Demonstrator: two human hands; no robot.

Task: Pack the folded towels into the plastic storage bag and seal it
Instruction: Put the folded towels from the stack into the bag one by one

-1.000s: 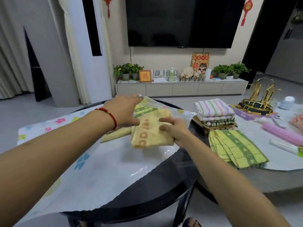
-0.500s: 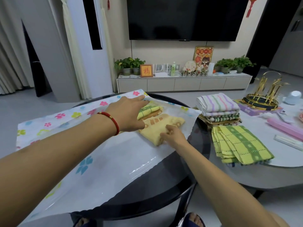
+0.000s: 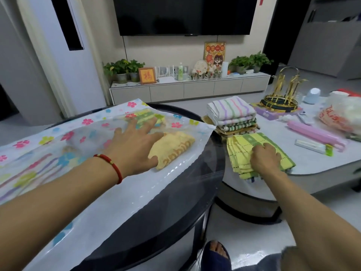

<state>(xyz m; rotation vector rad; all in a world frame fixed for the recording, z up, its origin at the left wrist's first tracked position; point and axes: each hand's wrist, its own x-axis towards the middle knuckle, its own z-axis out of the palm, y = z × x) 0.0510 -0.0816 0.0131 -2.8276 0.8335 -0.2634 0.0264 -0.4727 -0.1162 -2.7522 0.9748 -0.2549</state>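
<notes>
The flower-printed plastic storage bag [image 3: 64, 194] lies flat across the dark round table [image 3: 175, 218]. A folded yellow towel [image 3: 175, 146] sits inside it near the mouth, with a green-striped towel [image 3: 145, 116] behind. My left hand [image 3: 134, 145] lies with spread fingers on the bag over the yellow towel. To the right, on the grey table [image 3: 312, 165], my right hand [image 3: 265, 158] grips the folded yellow-green checked towel [image 3: 246, 145]. Behind it stands a stack of folded towels [image 3: 231, 114] topped by a white striped one.
A gold rack [image 3: 281, 98], a pink tube [image 3: 312, 133], a white box [image 3: 314, 146], a printed plastic bag [image 3: 340, 116] and a pale blue cup [image 3: 313, 95] lie on the grey table. A gap separates the two tables. My foot [image 3: 215, 253] shows below.
My right hand let go of the yellow towel in the bag and moved right onto the checked towel. My left hand spread flat over the bag.
</notes>
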